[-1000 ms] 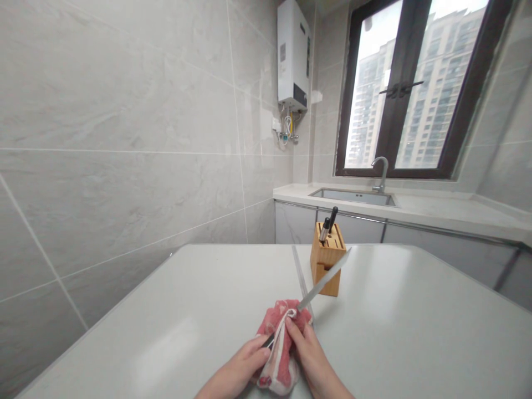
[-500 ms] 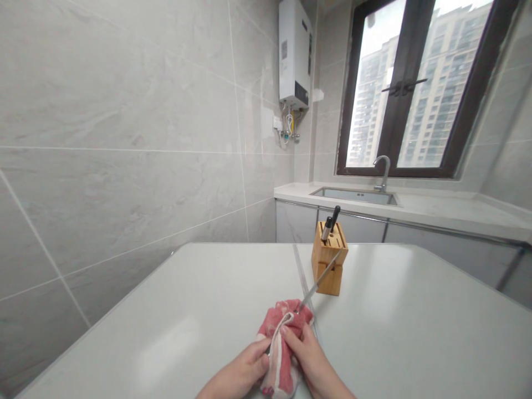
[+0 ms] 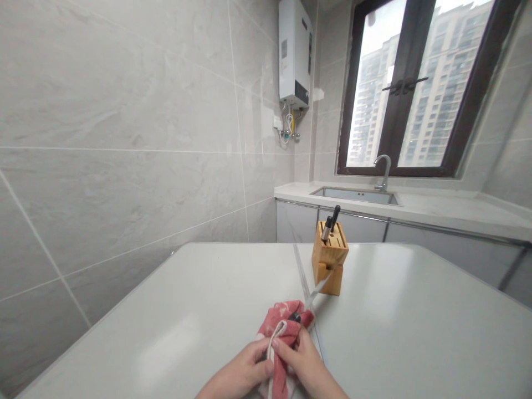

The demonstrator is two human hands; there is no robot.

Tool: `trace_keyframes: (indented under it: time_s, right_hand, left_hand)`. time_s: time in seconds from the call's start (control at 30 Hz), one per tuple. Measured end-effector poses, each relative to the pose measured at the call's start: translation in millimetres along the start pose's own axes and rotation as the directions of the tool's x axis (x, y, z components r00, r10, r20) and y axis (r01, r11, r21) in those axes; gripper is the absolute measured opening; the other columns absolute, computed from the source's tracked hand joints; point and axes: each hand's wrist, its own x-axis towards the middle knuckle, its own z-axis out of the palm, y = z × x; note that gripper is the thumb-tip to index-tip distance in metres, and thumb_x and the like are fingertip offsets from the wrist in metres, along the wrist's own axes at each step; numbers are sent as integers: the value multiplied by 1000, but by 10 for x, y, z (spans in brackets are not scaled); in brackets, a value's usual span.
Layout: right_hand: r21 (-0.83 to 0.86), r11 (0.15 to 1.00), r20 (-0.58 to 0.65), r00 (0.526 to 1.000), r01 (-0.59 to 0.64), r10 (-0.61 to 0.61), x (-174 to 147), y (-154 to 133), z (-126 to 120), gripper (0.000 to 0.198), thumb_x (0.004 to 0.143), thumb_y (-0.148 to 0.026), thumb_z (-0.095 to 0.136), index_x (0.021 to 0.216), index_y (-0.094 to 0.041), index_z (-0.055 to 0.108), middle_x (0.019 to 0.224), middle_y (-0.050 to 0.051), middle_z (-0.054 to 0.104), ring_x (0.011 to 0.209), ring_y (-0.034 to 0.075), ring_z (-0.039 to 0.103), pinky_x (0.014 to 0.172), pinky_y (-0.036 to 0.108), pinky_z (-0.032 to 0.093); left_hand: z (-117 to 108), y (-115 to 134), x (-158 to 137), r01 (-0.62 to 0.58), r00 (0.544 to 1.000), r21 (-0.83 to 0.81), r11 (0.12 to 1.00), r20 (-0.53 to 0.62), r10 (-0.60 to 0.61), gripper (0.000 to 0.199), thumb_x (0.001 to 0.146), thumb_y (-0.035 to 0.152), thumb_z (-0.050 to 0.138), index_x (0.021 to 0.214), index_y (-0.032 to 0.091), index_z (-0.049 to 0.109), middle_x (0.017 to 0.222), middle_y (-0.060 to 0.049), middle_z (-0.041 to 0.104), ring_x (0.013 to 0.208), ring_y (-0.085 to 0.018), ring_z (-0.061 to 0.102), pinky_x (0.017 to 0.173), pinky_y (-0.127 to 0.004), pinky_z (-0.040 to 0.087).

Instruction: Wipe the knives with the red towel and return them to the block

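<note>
A knife [image 3: 319,289] points away from me, up and to the right, its narrow blade reaching in front of the wooden knife block [image 3: 328,255]. A red and white towel [image 3: 286,310] is bunched around its black handle, part of which shows near the blade. My left hand [image 3: 249,366] is closed on the rear end of the handle at the towel's left side. Folded towel cloth is pinched between the thumb and fingers of my right hand [image 3: 305,357], against the handle. Much of the handle is hidden under cloth and fingers.
Two black-handled tools stand in the block on the white table [image 3: 166,310]. A seam [image 3: 301,269] runs across the tabletop. Behind it are a counter [image 3: 449,208] with a sink [image 3: 353,195] and faucet [image 3: 385,172]. A tiled wall [image 3: 124,194] borders the left.
The knife blade has tipped lower and shows more of its flat side. My right hand has shifted slightly back with the towel fold, exposing black handle near the blade.
</note>
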Motion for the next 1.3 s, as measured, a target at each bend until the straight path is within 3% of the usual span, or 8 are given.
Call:
trace_keyframes:
  time_s: [0.23,0.5,0.77,0.9,1.1,1.3]
  right_hand:
    - [11,1000,-102,995,-6,7,31,-51,-6,43,64,-44,70,96,-18,61,98,7,67,97,27,59,91,42,41]
    - [138,987,-97,990,-85,98,-30,-242,38,47,65,-50,66,101,-19,62,102,6,67,99,26,57,92,38,40]
    - [182,983,-126,990,-36,59,-59,-352,64,48,62,-53,68,99,-22,63,102,4,66,104,25,54,95,35,37]
    - [159,987,-118,993,10,9,-51,-346,46,46,62,-54,67,96,-23,64,102,4,66,104,24,54,95,35,37]
    - [90,994,-119,992,55,-44,-41,-320,24,42,68,-51,63,97,-21,62,106,5,65,105,24,55,95,36,38]
    - [100,991,-129,989,90,-77,0,-323,-29,39,72,-50,60,97,-20,63,103,6,67,104,23,56,95,36,38]
  left_hand:
    - [-41,-80,-27,90,995,46,995,-56,-87,64,63,70,52,83,11,65,71,-3,49,67,-15,41,67,-23,37]
    - [-34,-77,-31,98,994,-35,995,-54,-99,62,62,69,55,76,10,63,64,-1,44,61,-12,36,60,-21,33]
    - [-58,-177,-64,170,972,-163,972,-133,-192,57,62,64,60,74,8,63,63,-1,47,57,-10,35,52,-19,27]
    - [-60,-243,-82,199,967,-256,946,-102,-232,53,60,61,63,72,9,61,60,1,44,51,-7,31,45,-18,21]
    - [-85,-301,-83,222,971,-318,922,-16,-240,45,65,53,65,77,10,59,54,5,37,46,-5,23,43,-17,15]
    - [-53,-210,-58,203,976,-297,933,-18,-218,44,72,48,63,100,15,58,64,4,42,47,-4,24,45,-17,16]
